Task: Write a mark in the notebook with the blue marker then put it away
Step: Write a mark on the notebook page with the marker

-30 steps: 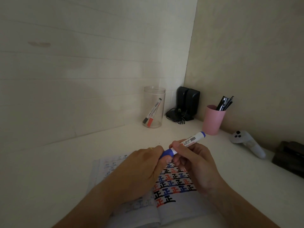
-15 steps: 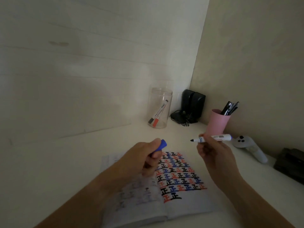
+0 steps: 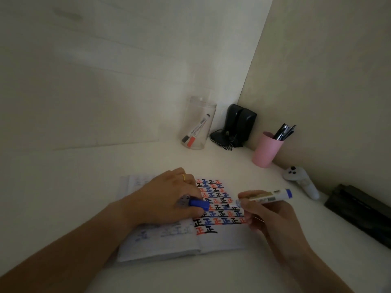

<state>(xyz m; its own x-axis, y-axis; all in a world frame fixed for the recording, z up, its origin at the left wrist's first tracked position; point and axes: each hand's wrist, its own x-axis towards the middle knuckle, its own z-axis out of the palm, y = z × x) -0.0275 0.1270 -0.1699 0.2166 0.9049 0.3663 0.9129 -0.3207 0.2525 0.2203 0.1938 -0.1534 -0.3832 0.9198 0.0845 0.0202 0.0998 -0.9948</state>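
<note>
An open notebook (image 3: 222,240) lies on the white desk, its right page filled with rows of black, red and blue marks. My right hand (image 3: 266,216) grips the uncapped blue marker (image 3: 266,196), tip pointing left and low over the right page. My left hand (image 3: 167,199) rests on the notebook's left page and pinches the blue cap (image 3: 198,204).
A clear jar (image 3: 198,123) with a red and a black marker stands at the back. Beside it are black speakers (image 3: 239,123), a pink cup (image 3: 266,150) of pens, a white controller (image 3: 300,179) and a black box (image 3: 359,210) at the right.
The cap came off the marker. Both hands then lowered toward the notebook; my left hand settled on the page with the cap, and the marker tip came down over the right page.
</note>
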